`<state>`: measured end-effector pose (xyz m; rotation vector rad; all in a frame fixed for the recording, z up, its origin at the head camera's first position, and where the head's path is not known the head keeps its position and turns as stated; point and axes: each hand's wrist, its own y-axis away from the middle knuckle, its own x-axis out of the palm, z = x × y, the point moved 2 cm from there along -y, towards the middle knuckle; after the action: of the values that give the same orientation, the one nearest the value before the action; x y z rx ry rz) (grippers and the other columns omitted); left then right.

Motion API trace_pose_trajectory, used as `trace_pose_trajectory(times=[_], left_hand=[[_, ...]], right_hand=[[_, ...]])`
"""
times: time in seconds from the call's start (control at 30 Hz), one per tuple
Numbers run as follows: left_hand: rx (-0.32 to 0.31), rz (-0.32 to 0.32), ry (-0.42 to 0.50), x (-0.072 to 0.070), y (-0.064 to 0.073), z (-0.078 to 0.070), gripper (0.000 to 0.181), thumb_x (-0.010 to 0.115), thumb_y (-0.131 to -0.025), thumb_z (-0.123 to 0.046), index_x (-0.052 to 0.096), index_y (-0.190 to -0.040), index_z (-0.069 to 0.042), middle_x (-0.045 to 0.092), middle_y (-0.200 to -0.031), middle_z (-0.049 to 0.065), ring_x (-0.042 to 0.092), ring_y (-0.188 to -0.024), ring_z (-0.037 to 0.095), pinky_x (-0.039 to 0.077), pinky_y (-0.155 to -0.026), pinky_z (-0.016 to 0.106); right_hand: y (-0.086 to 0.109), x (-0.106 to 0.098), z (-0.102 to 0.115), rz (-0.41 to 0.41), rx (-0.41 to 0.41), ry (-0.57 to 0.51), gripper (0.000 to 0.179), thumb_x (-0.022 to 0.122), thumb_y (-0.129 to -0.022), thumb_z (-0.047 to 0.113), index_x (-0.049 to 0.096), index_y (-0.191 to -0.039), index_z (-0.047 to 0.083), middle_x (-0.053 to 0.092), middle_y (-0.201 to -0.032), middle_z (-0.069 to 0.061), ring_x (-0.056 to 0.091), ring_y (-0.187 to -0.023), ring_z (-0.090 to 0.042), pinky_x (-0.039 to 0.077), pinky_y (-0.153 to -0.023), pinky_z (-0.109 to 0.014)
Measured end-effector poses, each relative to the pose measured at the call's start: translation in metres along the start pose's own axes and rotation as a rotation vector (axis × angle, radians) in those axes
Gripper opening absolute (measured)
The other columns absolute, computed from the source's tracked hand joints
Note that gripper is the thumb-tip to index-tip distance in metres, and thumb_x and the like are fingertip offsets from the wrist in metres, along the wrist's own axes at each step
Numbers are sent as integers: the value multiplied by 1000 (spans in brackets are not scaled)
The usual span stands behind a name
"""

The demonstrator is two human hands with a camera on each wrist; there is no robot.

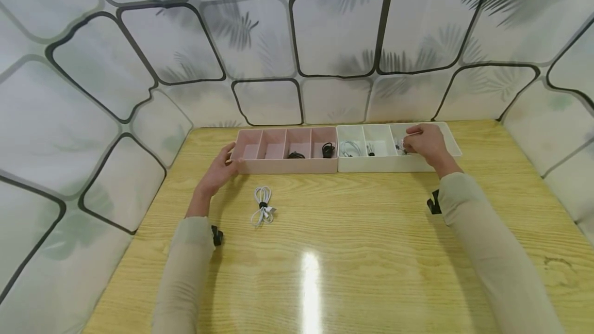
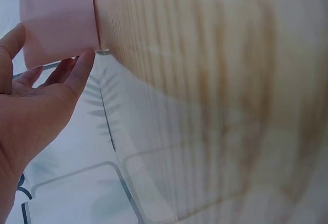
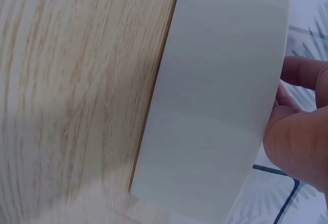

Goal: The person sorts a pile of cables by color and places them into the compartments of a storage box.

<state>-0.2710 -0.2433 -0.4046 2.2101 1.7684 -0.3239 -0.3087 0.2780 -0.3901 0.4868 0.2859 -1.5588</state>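
Observation:
A pink divided box [image 1: 287, 166] and a white divided box [image 1: 385, 164] stand end to end on the table. My left hand [image 1: 220, 171] rests against the pink box's left end, thumb near its front corner and fingers spread along the end wall. In the left wrist view, those fingertips touch the pink wall [image 2: 59, 19]. My right hand [image 1: 426, 143] reaches into the white box's third compartment and pinches a white cable [image 1: 400, 145]. In the right wrist view, the white front wall [image 3: 215, 80] hides its fingertips. A coiled white cable [image 1: 263, 205] with a black tie lies in front.
Black cables [image 1: 328, 150] lie in the two right compartments of the pink box. A pale coiled cable [image 1: 349, 148] and a small black-and-white cable [image 1: 370, 149] occupy the white box's left compartments. Patterned fabric [image 1: 339, 30] encloses the wooden table [image 1: 371, 251] behind and at both sides.

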Motion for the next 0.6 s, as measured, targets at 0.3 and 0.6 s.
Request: trace_pose_trajectory(times=[0.3, 0.6], left_hand=[[15, -21, -16, -3, -10, 22, 66, 47, -106, -12, 9, -160, -6, 25, -155, 34, 33, -139, 48, 37, -106, 60], [9, -21, -32, -3, -11, 23, 67, 48, -106, -19, 9, -160, -8, 23, -156, 33, 30, -141, 47, 35, -108, 60]], right_hand=[[3, -4, 3, 18, 9, -60, 48, 53, -97, 7, 44, -138, -15, 57, -118, -23, 65, -74, 1, 57, -79, -27], [4, -4, 3, 20, 45, -78, 48, 49, -102, 13, 43, -142, -13, 59, -122, -25, 67, -74, 1, 57, -81, -30]])
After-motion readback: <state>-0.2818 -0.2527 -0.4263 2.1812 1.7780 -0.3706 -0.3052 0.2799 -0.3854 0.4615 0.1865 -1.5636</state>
